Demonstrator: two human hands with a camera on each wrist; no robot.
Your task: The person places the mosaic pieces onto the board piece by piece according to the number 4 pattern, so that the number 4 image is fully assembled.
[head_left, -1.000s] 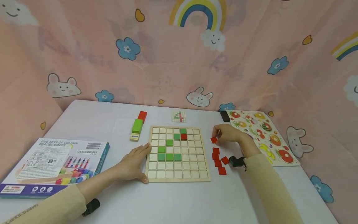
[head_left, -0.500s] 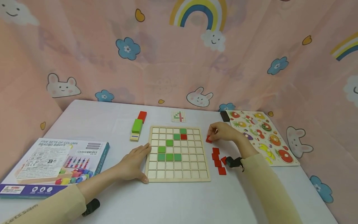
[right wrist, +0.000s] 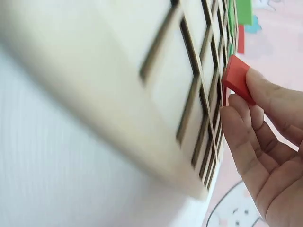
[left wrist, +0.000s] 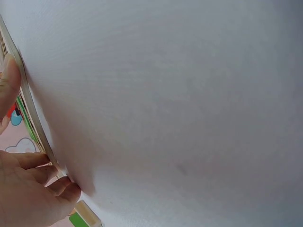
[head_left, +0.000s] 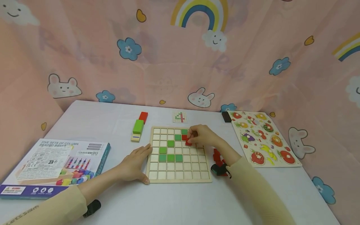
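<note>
In the head view, a wooden grid board (head_left: 178,178) lies on the white table, several green tiles (head_left: 170,157) and a red tile (head_left: 184,137) sitting in its cells. My right hand (head_left: 203,136) is over its upper right part and pinches a red square tile (right wrist: 238,78) between thumb and fingers, tilted close over the cell below the placed red one. My left hand (head_left: 133,164) rests against the board's left edge, fingers extended and thumb at the near corner. The left wrist view shows those fingertips (left wrist: 71,191) right at the edge.
Spare red tiles (head_left: 217,156) lie right of the board, partly hidden by the right wrist's camera (head_left: 220,169). Behind stands a small pattern card (head_left: 179,117). Red and green blocks (head_left: 138,127) lie back left, a boxed toy (head_left: 56,165) at left, a fruit puzzle board (head_left: 264,137) at right.
My right hand has carried the red tile leftward from beside the board to over its cells. The left hand has stayed at the board's left edge.
</note>
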